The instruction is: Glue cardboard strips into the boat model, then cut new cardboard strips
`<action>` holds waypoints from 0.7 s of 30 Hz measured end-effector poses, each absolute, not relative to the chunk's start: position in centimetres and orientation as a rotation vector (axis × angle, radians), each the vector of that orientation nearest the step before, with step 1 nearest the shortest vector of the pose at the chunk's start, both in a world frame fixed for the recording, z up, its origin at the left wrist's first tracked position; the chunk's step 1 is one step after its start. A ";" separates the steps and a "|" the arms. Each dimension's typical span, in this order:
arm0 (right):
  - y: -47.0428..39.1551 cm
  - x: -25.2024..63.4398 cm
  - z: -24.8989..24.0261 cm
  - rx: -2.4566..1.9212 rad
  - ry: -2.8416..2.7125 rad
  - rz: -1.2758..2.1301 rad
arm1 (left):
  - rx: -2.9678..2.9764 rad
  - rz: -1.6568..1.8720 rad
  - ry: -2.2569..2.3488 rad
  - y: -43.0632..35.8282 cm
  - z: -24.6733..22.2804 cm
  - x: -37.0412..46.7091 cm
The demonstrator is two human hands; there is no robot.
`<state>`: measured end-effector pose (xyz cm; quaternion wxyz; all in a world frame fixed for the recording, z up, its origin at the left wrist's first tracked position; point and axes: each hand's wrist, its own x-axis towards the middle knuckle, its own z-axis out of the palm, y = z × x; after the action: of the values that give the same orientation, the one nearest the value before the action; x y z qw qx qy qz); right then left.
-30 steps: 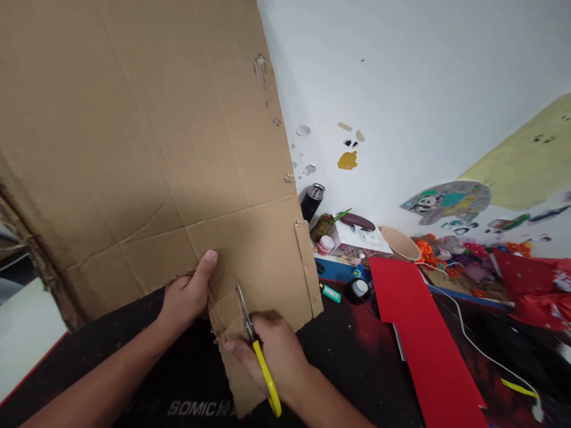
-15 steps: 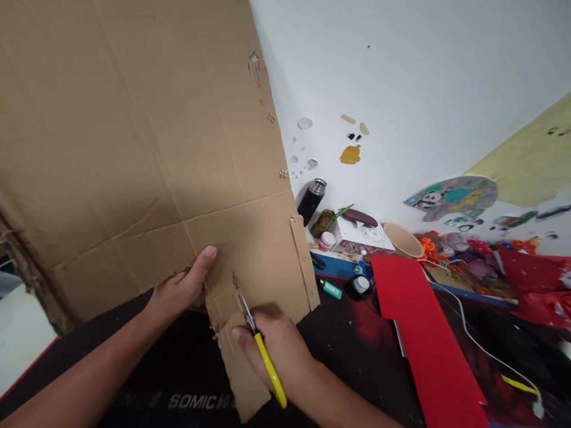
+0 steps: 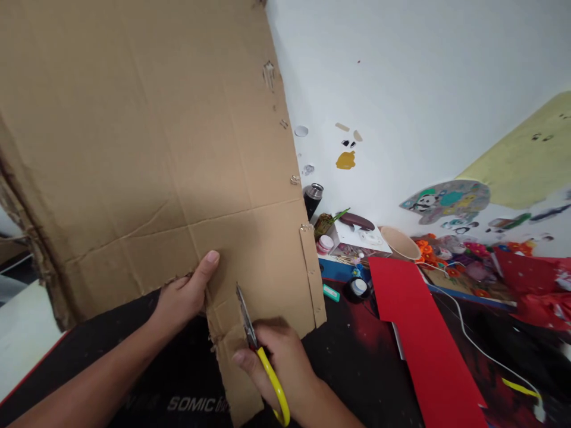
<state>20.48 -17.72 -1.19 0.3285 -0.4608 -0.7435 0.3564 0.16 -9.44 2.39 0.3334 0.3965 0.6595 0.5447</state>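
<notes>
A large creased sheet of brown cardboard (image 3: 147,137) fills the left half of the view, raised over the dark desk mat. My left hand (image 3: 187,294) grips its lower edge, thumb on the front face, with the other fingers mostly hidden behind. In my right hand (image 3: 281,362) are scissors (image 3: 273,377) with yellow handles, their metal blades pointing up across the cardboard's lower part. A narrower cardboard flap (image 3: 238,386) hangs below the blades, beside my right thumb.
On the desk lie a long red sheet (image 3: 419,321), a teal lighter (image 3: 331,292) and a dark round jar (image 3: 357,289). A black flask (image 3: 313,201) and white box (image 3: 359,236) stand by the wall. A white cable (image 3: 466,324) runs at right.
The cardboard has shifted slightly right, covering more of the flask and lighter. My right hand and the scissors have moved a little down.
</notes>
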 end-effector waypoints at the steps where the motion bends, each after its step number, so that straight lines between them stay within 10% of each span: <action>1: -17.7 20.5 -1.3 -1.198 -1.938 0.934 | 1.077 1.441 1.718 -9.4 2.3 0.1; 21: -18.1 20.5 -0.4 -1.237 -1.771 1.285 | 1.291 1.734 1.831 -8.2 1.8 -1.0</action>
<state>20.55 -18.14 -0.40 0.3089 -0.4681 -0.6701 0.4863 -1.00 -8.16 1.79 0.1535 0.4503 0.6386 0.6048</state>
